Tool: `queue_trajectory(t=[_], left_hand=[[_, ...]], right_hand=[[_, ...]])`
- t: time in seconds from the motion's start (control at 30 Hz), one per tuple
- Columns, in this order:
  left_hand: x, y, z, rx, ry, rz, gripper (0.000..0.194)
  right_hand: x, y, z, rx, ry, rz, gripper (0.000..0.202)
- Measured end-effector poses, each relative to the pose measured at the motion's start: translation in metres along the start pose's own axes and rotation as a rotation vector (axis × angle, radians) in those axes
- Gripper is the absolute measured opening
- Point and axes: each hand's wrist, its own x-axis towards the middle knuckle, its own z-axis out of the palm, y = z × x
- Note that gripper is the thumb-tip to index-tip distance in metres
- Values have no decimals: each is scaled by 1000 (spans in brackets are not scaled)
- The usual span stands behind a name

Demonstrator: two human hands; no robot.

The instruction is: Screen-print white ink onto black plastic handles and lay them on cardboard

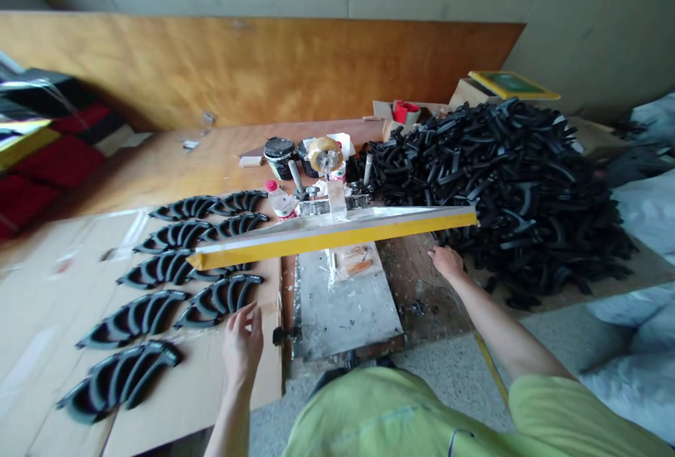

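Note:
My left hand (243,341) is just beside the nearest row of black curved plastic parts (219,300) on the cardboard. Its fingers are loosely bent and apart, with nothing visible in them. At the left edge of a big heap of similar black parts (496,162), my right hand (446,261) has its fingers drawn together; what they hold, if anything, is hidden. Between the hands stands a fixture with a flat metal plate (348,316). A long bar with a yellow front edge (337,237) crosses above it.
A tape roll (325,155) sits atop the fixture. Behind it are a black tub (280,157) and a bottle with a pink cap (279,200). Red and black boxes (68,137) are stacked at left. White sacks (646,211) lie at right. A wooden board (264,70) closes off the back.

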Motion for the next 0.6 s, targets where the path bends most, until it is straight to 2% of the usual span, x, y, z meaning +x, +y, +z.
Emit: queue_trajectory(t=[0.1,0.2,0.23,0.3,0.37,0.43,0.5,0.6], left_hand=[[-3,24,8,-96,1,40,42],[-6,51,7,-225,-1,12,43],[-5,62,5,-277,5,1,44],[1,88,-3,-405,26,-1,44],[12,120,-13,-580,55,20,43],[26,153,-25,-785,102,57,37],[40,183,-36,-970,139,98,32],[50,212,-48,-1130,96,130,34]], right_hand=[[-3,6,14,6,-6,9,30],[-15,-15,16,125,120,-50,32],[-20,-28,14,192,172,-137,34],[-30,-60,9,319,230,-434,33],[-40,-97,4,401,221,-788,27],[-50,-131,2,425,194,-1025,24],[-59,-157,1,400,171,-1110,26],[-71,-176,2,307,165,-1101,31]])
